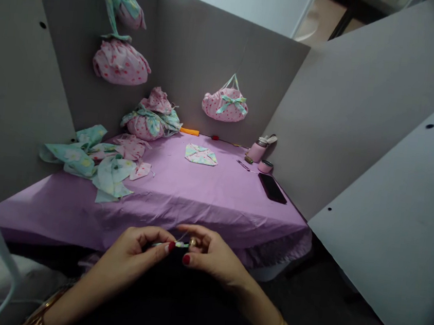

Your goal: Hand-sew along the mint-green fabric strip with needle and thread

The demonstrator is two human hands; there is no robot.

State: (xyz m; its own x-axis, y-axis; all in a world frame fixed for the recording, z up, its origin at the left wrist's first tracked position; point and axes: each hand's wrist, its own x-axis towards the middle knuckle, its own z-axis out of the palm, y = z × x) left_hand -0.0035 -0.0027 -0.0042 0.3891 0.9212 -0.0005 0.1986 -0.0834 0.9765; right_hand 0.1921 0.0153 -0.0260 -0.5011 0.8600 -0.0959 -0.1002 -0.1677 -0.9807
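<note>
And here's the cloth, a slim little strip (181, 244) of pale fabric with touches of mint and pink, pinched between the left hand's (140, 250) thumb and fingers! It lies roughly level, running crosswise, its showing end poking out past the left thumb towards the right hand (217, 258), just beside those curled fingers. Up comes a fine thread (182, 237), slanting from the strip towards the right forefinger. Most of the cloth is hidden in the left hand's grip, its full shape impossible to call!
</note>
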